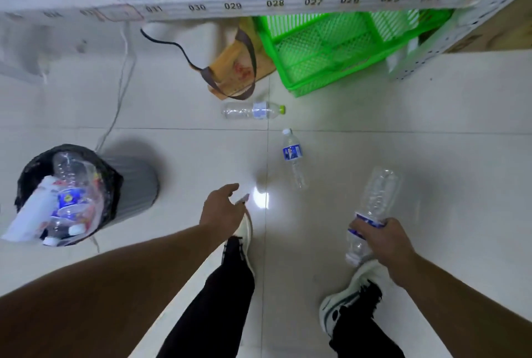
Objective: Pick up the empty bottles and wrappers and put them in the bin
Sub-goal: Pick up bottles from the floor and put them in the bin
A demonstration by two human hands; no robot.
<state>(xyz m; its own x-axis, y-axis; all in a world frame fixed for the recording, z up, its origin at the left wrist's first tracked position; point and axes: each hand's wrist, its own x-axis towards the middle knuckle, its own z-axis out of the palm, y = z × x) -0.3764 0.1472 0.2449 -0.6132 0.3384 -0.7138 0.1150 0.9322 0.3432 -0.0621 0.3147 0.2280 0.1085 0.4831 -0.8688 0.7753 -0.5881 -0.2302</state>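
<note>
My right hand [383, 239] grips a clear empty bottle [377, 196] with a blue label, held cap-down above the floor. My left hand [221, 208] reaches forward over the tiles with fingers apart; a small pale scrap shows at its fingertips, unclear if held. Two empty bottles lie on the floor ahead: one with a green cap [253, 110] and one with a blue label and white cap [293, 156]. The grey bin [135, 182] with a black liner stands at the left, filled with bottles and wrappers [66, 199].
A white shelf [259, 6] with number labels runs across the top. Under it sit a green plastic basket [331, 49] and a tan bag with brown straps [236, 70]. Cables [121, 75] trail along the floor near the bin. My shoes stand on the pale tiles.
</note>
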